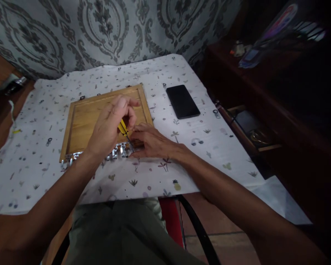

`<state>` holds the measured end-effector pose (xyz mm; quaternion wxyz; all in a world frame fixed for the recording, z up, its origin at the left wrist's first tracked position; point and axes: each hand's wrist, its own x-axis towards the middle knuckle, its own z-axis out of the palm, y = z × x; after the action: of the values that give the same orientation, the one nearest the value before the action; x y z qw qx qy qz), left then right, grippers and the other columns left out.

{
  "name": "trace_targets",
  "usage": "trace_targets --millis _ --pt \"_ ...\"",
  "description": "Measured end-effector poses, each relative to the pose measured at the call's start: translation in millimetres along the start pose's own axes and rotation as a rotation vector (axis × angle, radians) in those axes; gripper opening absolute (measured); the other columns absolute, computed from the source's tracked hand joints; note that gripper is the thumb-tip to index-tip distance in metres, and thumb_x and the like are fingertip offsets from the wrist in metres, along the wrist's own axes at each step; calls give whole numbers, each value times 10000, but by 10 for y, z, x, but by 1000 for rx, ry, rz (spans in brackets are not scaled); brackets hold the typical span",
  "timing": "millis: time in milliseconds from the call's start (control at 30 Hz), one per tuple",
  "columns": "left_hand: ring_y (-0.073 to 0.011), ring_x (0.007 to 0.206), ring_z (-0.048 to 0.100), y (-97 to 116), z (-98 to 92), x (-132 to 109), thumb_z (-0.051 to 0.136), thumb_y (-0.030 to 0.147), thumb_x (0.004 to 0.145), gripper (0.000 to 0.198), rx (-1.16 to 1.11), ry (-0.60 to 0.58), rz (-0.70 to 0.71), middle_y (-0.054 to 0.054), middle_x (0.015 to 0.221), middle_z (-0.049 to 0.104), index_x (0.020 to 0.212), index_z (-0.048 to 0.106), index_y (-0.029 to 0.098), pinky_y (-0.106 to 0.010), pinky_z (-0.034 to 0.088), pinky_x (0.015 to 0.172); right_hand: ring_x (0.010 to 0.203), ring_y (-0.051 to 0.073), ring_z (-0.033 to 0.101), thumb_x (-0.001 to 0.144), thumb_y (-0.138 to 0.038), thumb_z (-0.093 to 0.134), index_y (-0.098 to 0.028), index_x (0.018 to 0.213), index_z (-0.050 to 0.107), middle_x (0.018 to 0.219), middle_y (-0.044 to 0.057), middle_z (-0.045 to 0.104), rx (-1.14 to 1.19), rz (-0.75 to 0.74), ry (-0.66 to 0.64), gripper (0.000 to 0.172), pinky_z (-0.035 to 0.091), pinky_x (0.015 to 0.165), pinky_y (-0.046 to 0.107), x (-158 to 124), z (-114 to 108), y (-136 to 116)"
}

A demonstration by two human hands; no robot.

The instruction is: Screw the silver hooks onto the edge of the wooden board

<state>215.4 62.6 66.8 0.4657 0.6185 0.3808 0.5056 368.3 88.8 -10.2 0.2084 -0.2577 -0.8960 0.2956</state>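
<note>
A framed wooden board [84,123] lies flat on the table, with a row of shiny metal hooks [116,152] along its near edge. My left hand [109,119] is closed round the yellow handle of a screwdriver [123,128]. The screwdriver's shaft slants down to the hooks at the board's near right part. There my right hand [153,141] grips the board's near edge, fingers on top and thumb on the near side, close to the screwdriver's tip. Its fingers hide whether it also pinches a hook or screw.
A black phone [182,102] lies right of the board on the patterned white tablecloth [154,180]. Patterned grey fabric [105,29] hangs behind the table. At the right stand dark furniture and an open drawer [251,129]. A pale cord [9,125] runs along the left.
</note>
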Motion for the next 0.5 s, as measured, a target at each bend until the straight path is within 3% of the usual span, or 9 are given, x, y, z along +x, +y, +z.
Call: trace_targets --millis 67,167,300,500 --pt "-139 597 526 -15 48 -45 593 626 959 439 23 131 47 7 655 551 894 669 198 -290 438 615 986 268 511 829 -509 796 -158 978 688 1013 89 611 -16 2 1 396 376 900 389 -2 7 5" --pt "-115 546 430 -10 146 -105 626 624 940 420 -37 228 63 31 622 461 846 659 215 -278 373 554 932 248 503 821 -541 798 -159 966 693 950 67 599 -19 -1 -1 422 368 863 366 -1 12 6" --pt "-106 467 253 -7 227 -111 583 604 973 427 -92 211 68 63 544 294 772 640 232 -270 235 456 956 247 511 828 -548 792 -154 987 705 962 65 612 -17 -3 -9 433 365 874 365 6 5 1" --pt "-84 395 120 -15 204 -26 637 670 901 472 -104 123 20 97 462 197 729 626 231 -275 122 401 955 238 514 828 -525 790 -157 999 702 981 64 613 -3 -16 -8 415 374 896 381 9 -6 1"
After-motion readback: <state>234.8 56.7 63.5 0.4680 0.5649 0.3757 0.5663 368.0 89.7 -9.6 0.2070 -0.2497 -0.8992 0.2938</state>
